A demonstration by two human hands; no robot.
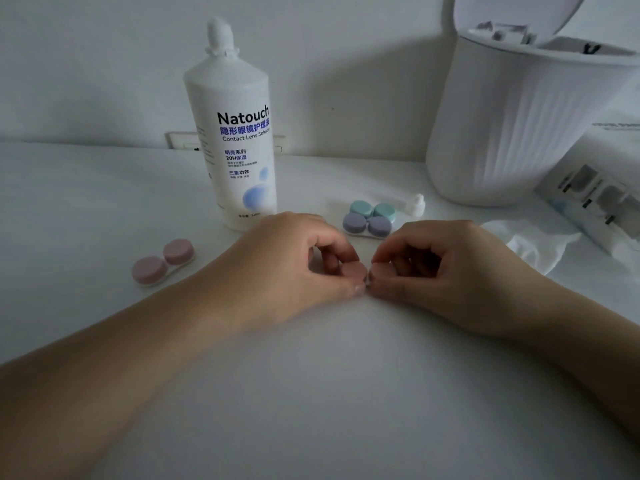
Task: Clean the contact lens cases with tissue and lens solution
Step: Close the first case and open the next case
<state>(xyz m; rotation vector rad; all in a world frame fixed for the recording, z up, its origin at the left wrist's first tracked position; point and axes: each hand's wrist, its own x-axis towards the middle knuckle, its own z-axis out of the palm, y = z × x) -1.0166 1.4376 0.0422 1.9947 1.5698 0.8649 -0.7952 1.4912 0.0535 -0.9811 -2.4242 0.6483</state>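
Observation:
A pink contact lens case (pixel 367 273) lies on the white table at the centre. My left hand (pixel 294 258) pinches its left cap and my right hand (pixel 446 265) pinches its right cap, fingers curled round each. A second pink case (pixel 162 260) sits to the left. Behind my hands lie a purple case (pixel 367 226) and a teal case (pixel 372 209). The tall white lens solution bottle (pixel 239 140) stands upright behind my left hand, cap on. A crumpled white tissue (pixel 530 242) lies at the right.
A white ribbed bin (pixel 512 126) with its lid raised stands at the back right. A small white dropper bottle (pixel 415 204) lies by the teal case. A box of blister packs (pixel 595 199) sits at the right edge. The wall is close behind.

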